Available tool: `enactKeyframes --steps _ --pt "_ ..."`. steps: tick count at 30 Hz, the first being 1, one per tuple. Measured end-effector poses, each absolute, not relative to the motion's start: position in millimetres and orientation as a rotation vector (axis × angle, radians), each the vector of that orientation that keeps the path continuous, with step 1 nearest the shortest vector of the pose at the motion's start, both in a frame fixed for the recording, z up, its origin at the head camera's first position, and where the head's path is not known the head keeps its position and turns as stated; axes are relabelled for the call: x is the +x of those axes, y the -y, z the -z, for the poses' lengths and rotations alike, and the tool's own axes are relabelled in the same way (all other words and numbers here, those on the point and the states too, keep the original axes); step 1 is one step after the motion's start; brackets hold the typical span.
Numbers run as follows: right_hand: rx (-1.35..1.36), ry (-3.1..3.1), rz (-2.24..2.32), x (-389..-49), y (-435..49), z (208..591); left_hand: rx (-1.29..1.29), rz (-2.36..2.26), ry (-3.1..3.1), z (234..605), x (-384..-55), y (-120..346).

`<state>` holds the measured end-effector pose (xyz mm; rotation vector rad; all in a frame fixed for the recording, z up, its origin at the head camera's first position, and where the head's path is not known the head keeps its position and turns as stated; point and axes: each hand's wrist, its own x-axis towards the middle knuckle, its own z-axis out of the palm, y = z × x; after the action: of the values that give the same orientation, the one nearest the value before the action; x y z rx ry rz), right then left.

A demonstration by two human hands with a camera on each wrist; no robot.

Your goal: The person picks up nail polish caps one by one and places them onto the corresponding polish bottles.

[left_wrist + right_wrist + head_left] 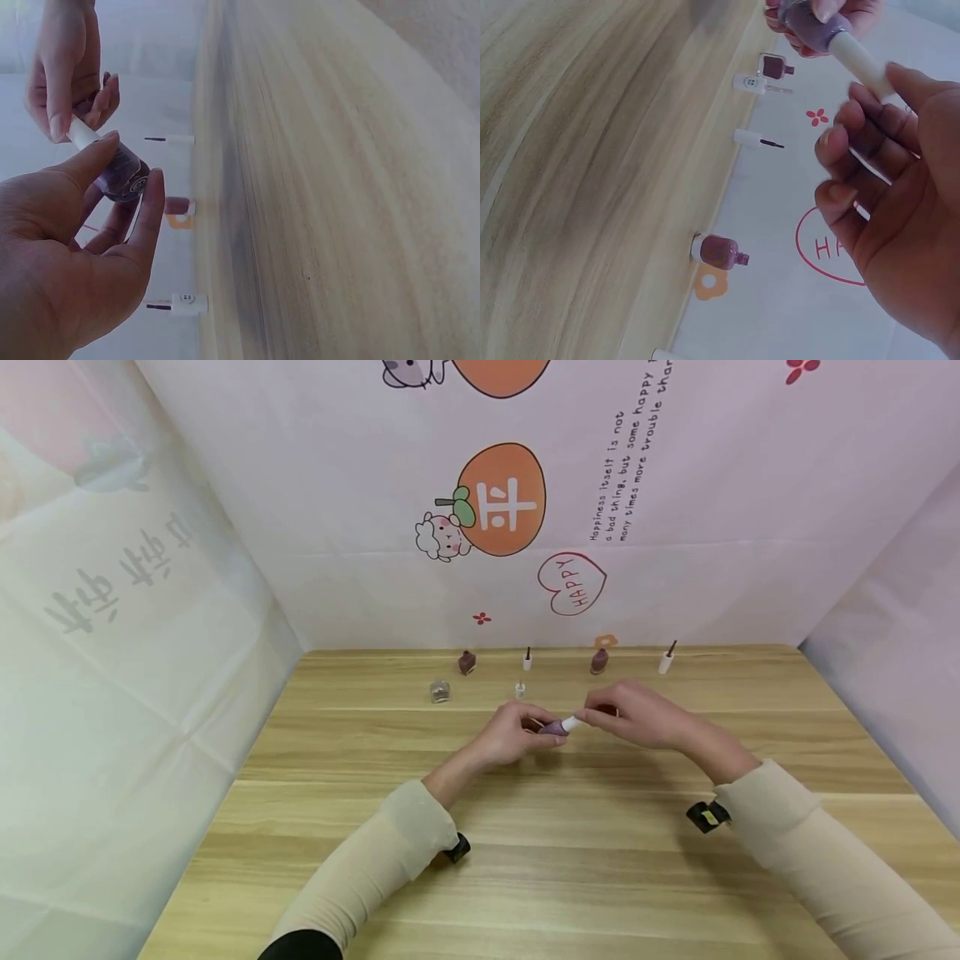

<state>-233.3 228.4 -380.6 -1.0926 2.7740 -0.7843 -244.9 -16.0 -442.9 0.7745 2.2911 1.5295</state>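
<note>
Purple nail polish in a small bottle (pixel 553 728) is held over the middle of the table, tilted, with its white cap (pixel 572 723) on the neck end. My left hand (pixel 510 735) grips the bottle between thumb and fingers; the left wrist view shows the bottle's round base (pixel 138 184) by a fingertip. From the right, my right hand (pixel 637 714) pinches the end of the white cap between thumb and index finger. In the right wrist view the other fingers (pixel 840 193) of that hand are loosely bent beside the cap.
Along the table's back edge stand an uncapped dark-red bottle (pixel 467 663), a mauve bottle (pixel 598 662) and white brush caps (pixel 527 662) (pixel 665 663) with brushes up. Nearer are a clear glittery bottle (pixel 440 692) and another cap (pixel 521 691). A printed cloth (pixel 360 593) hangs behind the wooden table (pixel 600 877).
</note>
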Motion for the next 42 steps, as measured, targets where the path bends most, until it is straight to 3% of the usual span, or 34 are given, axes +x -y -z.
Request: enactKeyframes --steps 42 --pt "-1.101 -2.833 0.696 -228.9 -225.2 383.0 0.783 -1.530 -2.308 437.8 -242.2 16.0"
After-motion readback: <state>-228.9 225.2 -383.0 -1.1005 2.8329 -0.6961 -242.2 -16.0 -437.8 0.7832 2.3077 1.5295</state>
